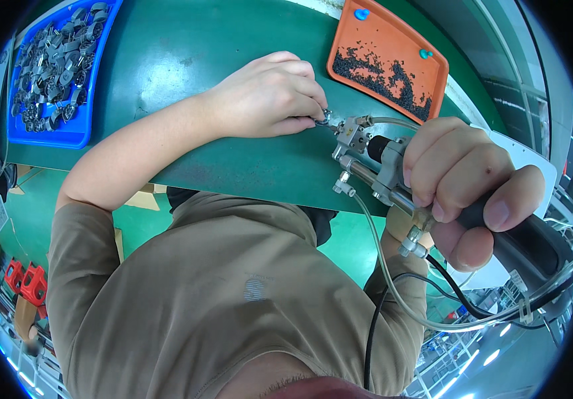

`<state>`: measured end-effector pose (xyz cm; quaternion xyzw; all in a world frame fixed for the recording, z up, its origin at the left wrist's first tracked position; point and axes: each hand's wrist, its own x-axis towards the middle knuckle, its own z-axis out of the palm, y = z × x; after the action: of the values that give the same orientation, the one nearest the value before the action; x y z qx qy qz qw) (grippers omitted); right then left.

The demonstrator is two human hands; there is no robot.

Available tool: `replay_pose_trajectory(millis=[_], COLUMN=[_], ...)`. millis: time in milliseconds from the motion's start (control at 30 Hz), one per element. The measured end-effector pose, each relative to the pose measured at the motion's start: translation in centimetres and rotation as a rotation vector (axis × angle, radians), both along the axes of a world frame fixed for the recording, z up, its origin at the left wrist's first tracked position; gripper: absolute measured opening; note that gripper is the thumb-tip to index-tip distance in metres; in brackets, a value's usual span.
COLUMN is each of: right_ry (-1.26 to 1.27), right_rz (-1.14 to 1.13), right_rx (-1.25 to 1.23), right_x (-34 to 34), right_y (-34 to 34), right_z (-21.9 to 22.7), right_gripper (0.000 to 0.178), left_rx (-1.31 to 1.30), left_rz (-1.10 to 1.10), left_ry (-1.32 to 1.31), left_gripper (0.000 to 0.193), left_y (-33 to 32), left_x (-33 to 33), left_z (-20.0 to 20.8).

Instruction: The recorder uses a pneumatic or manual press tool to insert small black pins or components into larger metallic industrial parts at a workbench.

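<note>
My left hand [273, 98] lies low over the green bench with its fingers pinched on a small metallic part [325, 120], most of which the fingers hide. My right hand [476, 183] is wrapped round the black grip of a power screwdriver [366, 171] with a metal nose block, fittings and hoses. The tool is held nearly level, its tip pointing left and meeting the small part at my left fingertips. I cannot tell whether a screw sits at the tip.
At the far left, a blue tray [87, 130] holds many grey wheel-like parts with metal pins. An orange tray [383, 40] at the far right carries tiny black screw-like pieces and two small knobs. A clear hose [393, 292] and black cables loop below the screwdriver. The green bench [167, 60] lies between the trays.
</note>
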<state>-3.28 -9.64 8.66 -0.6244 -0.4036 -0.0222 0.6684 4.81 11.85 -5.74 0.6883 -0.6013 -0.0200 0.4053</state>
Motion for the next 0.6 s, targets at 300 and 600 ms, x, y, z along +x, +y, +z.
replay_pose_trajectory(millis=[300,600], right_ry=[-0.015,-0.020], right_rz=[0.020,0.034], right_rx=[-0.001,0.007], right_x=[0.22,0.33], right_y=[-0.07,-0.01], right_z=[-0.14,-0.39], right_gripper=[0.031,0.031], left_rx=[0.010,0.007], left_rz=[0.003,0.001], left_ry=[-0.004,-0.005], left_gripper=[0.014,0.013], left_y=[0.06,0.06], left_x=[0.03,-0.07], left_z=[-0.02,-0.11])
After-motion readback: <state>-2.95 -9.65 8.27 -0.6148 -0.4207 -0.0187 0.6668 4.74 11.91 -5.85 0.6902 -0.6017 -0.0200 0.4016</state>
